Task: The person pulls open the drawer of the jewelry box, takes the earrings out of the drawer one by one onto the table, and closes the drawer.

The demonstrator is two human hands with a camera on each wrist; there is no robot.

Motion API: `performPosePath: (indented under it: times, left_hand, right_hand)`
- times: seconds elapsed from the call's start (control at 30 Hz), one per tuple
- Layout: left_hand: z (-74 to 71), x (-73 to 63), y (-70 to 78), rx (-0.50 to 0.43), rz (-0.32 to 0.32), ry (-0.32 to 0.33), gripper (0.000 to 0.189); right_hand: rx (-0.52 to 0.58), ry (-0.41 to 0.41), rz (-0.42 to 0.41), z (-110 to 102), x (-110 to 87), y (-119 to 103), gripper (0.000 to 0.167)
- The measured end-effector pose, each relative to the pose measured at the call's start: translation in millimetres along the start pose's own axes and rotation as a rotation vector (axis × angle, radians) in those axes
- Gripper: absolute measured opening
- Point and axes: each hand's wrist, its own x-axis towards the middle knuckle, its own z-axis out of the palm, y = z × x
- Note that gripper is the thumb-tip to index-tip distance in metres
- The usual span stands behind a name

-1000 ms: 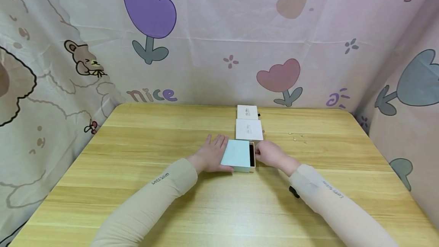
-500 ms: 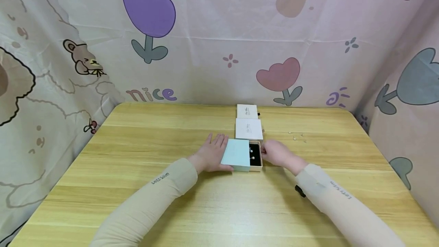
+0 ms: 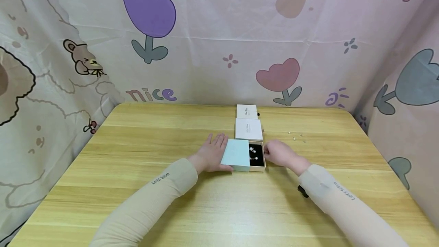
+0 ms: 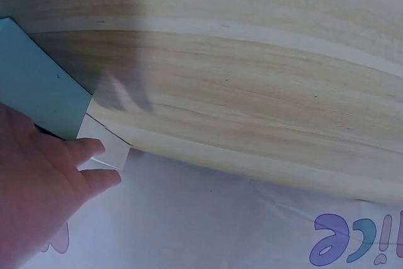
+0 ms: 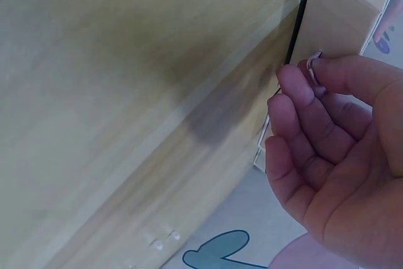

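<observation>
In the head view a light blue jewelry box [image 3: 236,155] lies mid-table, its drawer [image 3: 257,169] partly out to the right. Pearl earrings [image 3: 253,150] sit on the drawer's black lining; the sleeve covers the rest of it. My left hand [image 3: 211,154] rests against the box's left side with fingers straight, the thumb near the front edge. Thumb and index finger of my right hand [image 3: 282,153] pinch a small ribbon pull tab [image 5: 313,67] on the drawer's end, as the right wrist view shows. Its other fingers are curled loosely.
Two white boxes, one larger [image 3: 248,129] and one smaller [image 3: 246,111], line up behind the blue box. Several tiny pearl-like pieces [image 3: 294,138] lie on the table [image 3: 171,125] to the right. A printed curtain [image 3: 205,48] borders the back and sides.
The drawer has slid farther right out of its sleeve, bringing the earrings into sight. My right hand has moved right with the tab. The left hand has stayed in place.
</observation>
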Motion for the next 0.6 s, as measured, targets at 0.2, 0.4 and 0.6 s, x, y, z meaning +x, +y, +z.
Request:
performPosePath:
  times: [0.2, 0.4, 0.6]
  left_hand:
    - [-0.1, 0.1, 0.4, -0.001, 0.001, -0.004, 0.108]
    - [0.2, 0.8, 0.4, -0.002, 0.004, -0.003, 0.108]
    - [1.0, 1.6, -0.2, -0.001, 0.001, -0.005, 0.109]
  right_hand:
    - [-0.021, -0.013, 0.015, -0.9, -0.2, -1.3, 0.036]
    - [-0.065, -0.045, 0.079, -13.0, 0.2, -2.6, 0.019]
    - [-0.129, 0.044, 0.031, -25.1, 3.2, -11.0, 0.016]
